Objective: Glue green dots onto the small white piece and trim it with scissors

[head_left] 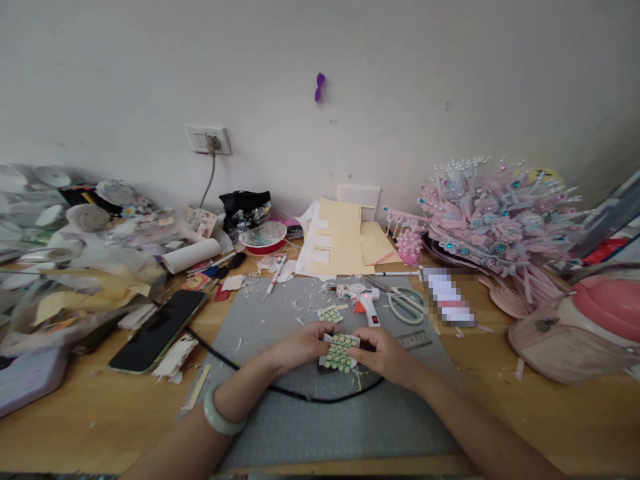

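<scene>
Both hands meet over the grey cutting mat (pixel 280 427), holding a small green-and-cream patterned piece (pixel 341 353) with white edges between them. My left hand (pixel 309 347) grips its left side, thumb and fingers closed. On the right side my right hand (pixel 383 353) pinches it, the thumb lying on the patterned face. Just beyond the fingers lies a second scrap of the same pattern (pixel 330 313). A white glue gun (pixel 370 308) with an orange part rests behind my right hand, beside pale green-handled scissors (pixel 407 305). A clear ruler (pixel 416 340) lies partly behind that hand.
A black cord (pixel 320 400) curves across the mat below the hands. Left are a black phone (pixel 159 330) and heaped plastic bags (pixel 100 280). Yellow card sheets (pixel 340 240) lean at the back. Right stand a pink beaded headpiece (pixel 500 220), a comb (pixel 505 299) and a pouch (pixel 555 340).
</scene>
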Tool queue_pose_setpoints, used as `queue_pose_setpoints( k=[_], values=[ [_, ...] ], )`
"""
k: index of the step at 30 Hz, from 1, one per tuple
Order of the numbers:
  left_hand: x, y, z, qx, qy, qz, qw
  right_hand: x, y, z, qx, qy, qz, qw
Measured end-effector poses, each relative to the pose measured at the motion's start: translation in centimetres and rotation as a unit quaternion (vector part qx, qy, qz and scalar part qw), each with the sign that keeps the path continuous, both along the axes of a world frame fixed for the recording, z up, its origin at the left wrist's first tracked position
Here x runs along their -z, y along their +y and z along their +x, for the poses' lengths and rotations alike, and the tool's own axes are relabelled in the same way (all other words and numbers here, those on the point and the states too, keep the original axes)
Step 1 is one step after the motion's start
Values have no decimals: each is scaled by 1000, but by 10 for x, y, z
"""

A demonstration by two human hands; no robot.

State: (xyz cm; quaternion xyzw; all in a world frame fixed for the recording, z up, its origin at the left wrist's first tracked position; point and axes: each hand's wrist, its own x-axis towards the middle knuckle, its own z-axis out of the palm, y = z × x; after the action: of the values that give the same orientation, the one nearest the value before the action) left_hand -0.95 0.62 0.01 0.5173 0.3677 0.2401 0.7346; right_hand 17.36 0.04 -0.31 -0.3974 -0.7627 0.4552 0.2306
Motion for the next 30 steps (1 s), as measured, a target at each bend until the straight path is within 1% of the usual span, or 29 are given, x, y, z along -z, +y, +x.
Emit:
queue_pose_setpoints(
  k=[3, 7, 11, 14, 17, 23, 27, 30],
  values=[
    [0, 1, 1, -20, 17, 13, 1000, 0, 0, 0, -6, 4, -1, 1000],
    [3, 4, 0, -55, 34, 35, 997, 1, 0, 1, 1, 9, -4, 1000],
    [7, 8, -4, -56, 34, 69, 996, -1, 0, 1, 6, 9, -5, 1000],
    [7, 9, -6, -52, 25, 66, 996, -3, 0, 1, 7, 4, 1, 1000],
    [5, 7, -5, -50, 12, 55, 997, -3, 1, 1, 10, 1, 6, 1000],
    [-1, 4, -2, -38, 4, 62, 997, -1, 1, 1, 12, -3, 12, 1000],
    [2, 4, -1, -57, 10, 71, 996, -1, 1, 1, 21, -12, 26, 999],
    [6, 7, -2, -72, 37, 113, 990, -1, 1, 1, 36, -31, 53, 997]
  ],
)
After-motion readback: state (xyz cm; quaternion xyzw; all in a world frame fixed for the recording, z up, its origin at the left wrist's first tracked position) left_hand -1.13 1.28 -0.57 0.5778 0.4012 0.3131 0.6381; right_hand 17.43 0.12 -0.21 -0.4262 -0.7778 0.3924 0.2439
